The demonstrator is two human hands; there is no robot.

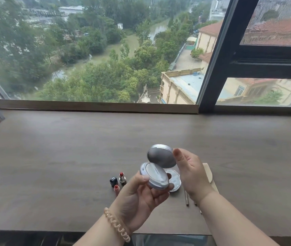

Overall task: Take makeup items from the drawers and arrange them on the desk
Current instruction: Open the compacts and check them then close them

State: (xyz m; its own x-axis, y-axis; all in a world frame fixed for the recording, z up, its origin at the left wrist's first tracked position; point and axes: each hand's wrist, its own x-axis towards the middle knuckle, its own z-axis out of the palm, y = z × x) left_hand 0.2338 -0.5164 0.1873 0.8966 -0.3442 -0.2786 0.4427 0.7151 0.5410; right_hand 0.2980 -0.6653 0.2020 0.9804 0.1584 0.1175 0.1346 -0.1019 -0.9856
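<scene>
My left hand (137, 197) grips the base of a round silver compact (154, 177) above the desk (70, 157). Its mirrored lid (160, 156) stands open and upward. My right hand (192, 173) is at the lid's right rim, thumb against the edge, fingers hidden behind it. On the desk to the left stand an uncapped red lipstick (122, 178), a black cap (113, 181) and a smaller lipstick (116, 188). Another round compact (175, 180) lies flat behind the held one.
Thin makeup pencils (186, 198) lie under my right wrist, with a beige flat item (208, 173) partly hidden behind that hand. A large window (105, 50) runs along the desk's far edge. An open drawer (167, 239) shows below the front edge.
</scene>
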